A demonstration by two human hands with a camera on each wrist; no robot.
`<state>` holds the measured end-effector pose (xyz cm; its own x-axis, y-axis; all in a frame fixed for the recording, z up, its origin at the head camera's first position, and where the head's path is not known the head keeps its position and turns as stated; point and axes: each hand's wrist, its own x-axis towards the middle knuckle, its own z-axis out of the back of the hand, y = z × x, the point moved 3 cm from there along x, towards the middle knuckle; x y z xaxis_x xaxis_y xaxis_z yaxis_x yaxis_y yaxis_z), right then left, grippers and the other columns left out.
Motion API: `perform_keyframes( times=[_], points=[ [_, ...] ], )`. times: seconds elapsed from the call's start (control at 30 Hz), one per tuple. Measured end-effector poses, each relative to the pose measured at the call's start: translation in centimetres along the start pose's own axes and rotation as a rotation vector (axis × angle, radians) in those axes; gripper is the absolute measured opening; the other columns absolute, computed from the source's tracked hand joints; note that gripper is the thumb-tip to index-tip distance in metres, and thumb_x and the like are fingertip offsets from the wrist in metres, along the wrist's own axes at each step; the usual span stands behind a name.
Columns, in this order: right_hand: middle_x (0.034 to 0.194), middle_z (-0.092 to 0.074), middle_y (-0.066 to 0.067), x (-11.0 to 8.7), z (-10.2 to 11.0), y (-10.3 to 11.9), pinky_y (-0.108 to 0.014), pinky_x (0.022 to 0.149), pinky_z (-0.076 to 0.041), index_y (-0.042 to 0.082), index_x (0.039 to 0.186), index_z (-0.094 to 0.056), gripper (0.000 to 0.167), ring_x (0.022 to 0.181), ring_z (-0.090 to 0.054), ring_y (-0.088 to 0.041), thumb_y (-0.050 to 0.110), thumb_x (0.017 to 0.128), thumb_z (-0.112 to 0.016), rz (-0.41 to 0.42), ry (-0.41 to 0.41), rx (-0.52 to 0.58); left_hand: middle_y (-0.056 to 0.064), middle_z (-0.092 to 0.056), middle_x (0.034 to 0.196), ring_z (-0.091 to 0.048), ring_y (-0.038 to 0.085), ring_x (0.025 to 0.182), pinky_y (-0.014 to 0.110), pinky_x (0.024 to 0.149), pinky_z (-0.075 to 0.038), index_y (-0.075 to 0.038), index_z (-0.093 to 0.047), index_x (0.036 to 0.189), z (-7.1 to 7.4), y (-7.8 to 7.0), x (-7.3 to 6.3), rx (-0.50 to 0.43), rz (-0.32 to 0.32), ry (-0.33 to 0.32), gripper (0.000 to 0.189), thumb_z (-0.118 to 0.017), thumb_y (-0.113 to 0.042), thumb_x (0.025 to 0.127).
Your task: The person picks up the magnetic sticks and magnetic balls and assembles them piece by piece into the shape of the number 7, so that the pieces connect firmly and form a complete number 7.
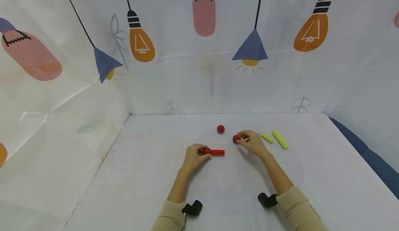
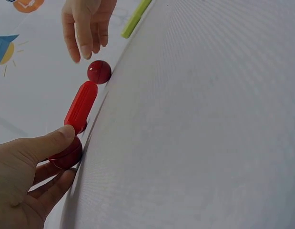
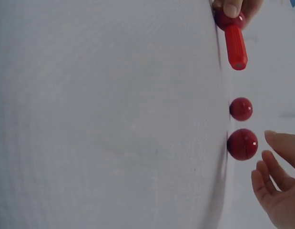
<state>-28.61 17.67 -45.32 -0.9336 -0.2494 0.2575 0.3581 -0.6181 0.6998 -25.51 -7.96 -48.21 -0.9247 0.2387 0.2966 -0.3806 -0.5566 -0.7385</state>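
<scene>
In the head view my left hand (image 1: pixel 194 157) pinches a red ball (image 1: pixel 207 151) between thumb and fingers. A short red stick (image 1: pixel 218 152) juts from that ball to the right; the left wrist view shows the stick's (image 2: pixel 82 106) ridged sides. My right hand (image 1: pixel 254 143) is beside a second red ball (image 1: pixel 235 139) on the table. From the right wrist view, a small gap separates its loosely bent fingers (image 3: pixel 276 169) from this ball (image 3: pixel 243 144). A third red ball (image 1: pixel 220 129) lies farther back, touched by neither hand.
Two yellow-green sticks, one shorter (image 1: pixel 267 138) and one longer (image 1: pixel 280 140), lie right of my right hand. The white table (image 1: pixel 149 182) meets a hanging sheet (image 1: pixel 174 82) printed with lamps and bulbs. Black wrist devices (image 1: pixel 192 207) sit at both cuffs.
</scene>
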Motion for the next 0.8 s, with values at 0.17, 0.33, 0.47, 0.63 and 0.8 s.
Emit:
perform_keyframes(
  times=[0.17, 0.33, 0.47, 0.63, 0.8],
  points=[
    [0.108, -0.061, -0.028, 0.5, 0.5, -0.8, -0.048, 0.079, -0.052, -0.010, 0.115, -0.060, 0.038, 0.097, -0.058, -0.040, 0.004, 0.081, -0.071, 0.006, -0.062, -0.008, 0.012, -0.068, 0.096, -0.061, 0.019, 0.079, 0.023, 0.069, -0.051, 0.003, -0.068, 0.106, 0.1, 0.0, 0.0, -0.004, 0.004, -0.001, 0.037, -0.079, -0.014, 0.075],
    [0.117, -0.057, -0.028, 0.9, 0.5, -1.2, -0.050, 0.084, -0.049, -0.007, 0.122, -0.056, 0.047, 0.103, -0.056, -0.041, 0.012, 0.082, -0.072, -0.044, -0.003, -0.019, 0.012, -0.068, 0.097, -0.061, 0.019, 0.081, 0.025, 0.071, -0.052, 0.003, -0.068, 0.106, 0.0, -0.1, 0.0, 0.005, 0.003, 0.003, 0.037, -0.079, -0.013, 0.075],
    [0.122, -0.055, -0.025, 1.2, 0.1, -1.7, -0.051, 0.088, -0.047, -0.003, 0.128, -0.052, 0.054, 0.107, -0.055, -0.040, 0.018, 0.082, -0.073, -0.088, 0.090, -0.001, 0.012, -0.068, 0.096, -0.061, 0.019, 0.081, 0.025, 0.071, -0.052, 0.003, -0.068, 0.106, 0.0, -0.1, 0.1, 0.009, 0.006, 0.006, 0.036, -0.079, -0.013, 0.075],
    [0.124, -0.054, -0.024, 1.6, -0.6, -1.8, -0.051, 0.091, -0.045, 0.000, 0.131, -0.050, 0.058, 0.110, -0.053, -0.039, 0.019, 0.081, -0.072, -0.097, 0.160, 0.005, 0.011, -0.068, 0.096, -0.060, 0.018, 0.080, 0.023, 0.071, -0.052, 0.002, -0.068, 0.106, -0.1, 0.1, 0.1, 0.016, 0.019, 0.011, 0.035, -0.079, -0.013, 0.076],
    [0.119, -0.056, -0.025, 2.1, -1.0, -1.3, -0.050, 0.088, -0.046, -0.003, 0.126, -0.054, 0.050, 0.104, -0.055, -0.039, 0.015, 0.082, -0.071, -0.037, 0.143, -0.025, 0.011, -0.068, 0.096, -0.060, 0.018, 0.080, 0.024, 0.071, -0.052, 0.002, -0.068, 0.106, -0.1, 0.2, 0.0, 0.011, 0.013, 0.003, 0.036, -0.079, -0.014, 0.076]
  ],
)
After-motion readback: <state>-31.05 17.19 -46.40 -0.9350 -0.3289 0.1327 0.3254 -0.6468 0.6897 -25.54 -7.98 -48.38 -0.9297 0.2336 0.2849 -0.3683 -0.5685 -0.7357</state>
